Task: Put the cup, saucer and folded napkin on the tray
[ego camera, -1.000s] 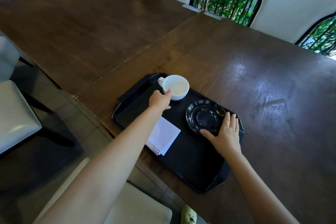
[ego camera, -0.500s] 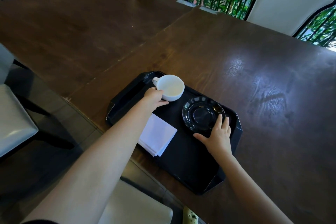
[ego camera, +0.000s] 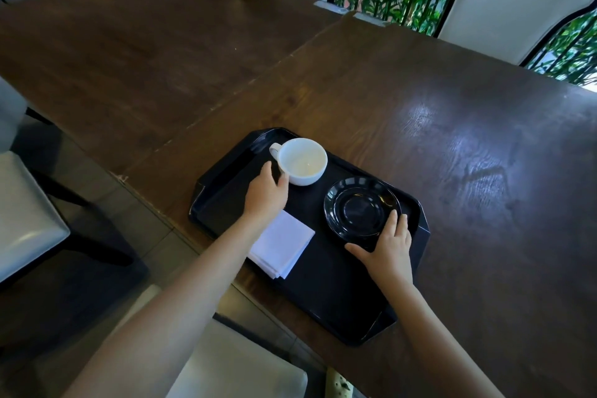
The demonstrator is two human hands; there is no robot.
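Observation:
A black tray (ego camera: pixel 326 297) lies at the near edge of the dark wooden table. A white cup (ego camera: pixel 302 161) stands upright at its far left end, handle pointing left. My left hand (ego camera: pixel 265 195) curls around the cup's near left side, thumb against its wall. A black saucer (ego camera: pixel 360 205) lies flat at the tray's right side. My right hand (ego camera: pixel 387 252) rests on the saucer's near right rim, fingers on top and thumb along the near edge. A folded white napkin (ego camera: pixel 281 247) lies on the tray's near left edge, partly under my left forearm.
The wooden table (ego camera: pixel 452 155) stretches far and right of the tray; a second table (ego camera: pixel 145 52) joins it on the left. White chairs stand at the far side (ego camera: pixel 517 3), at the left (ego camera: pixel 22 213) and just below me (ego camera: pixel 232 365).
My left hand slid from the cup's rim down to its near left side. My right hand stayed on the saucer's rim. Cup, saucer and napkin kept their places on the tray.

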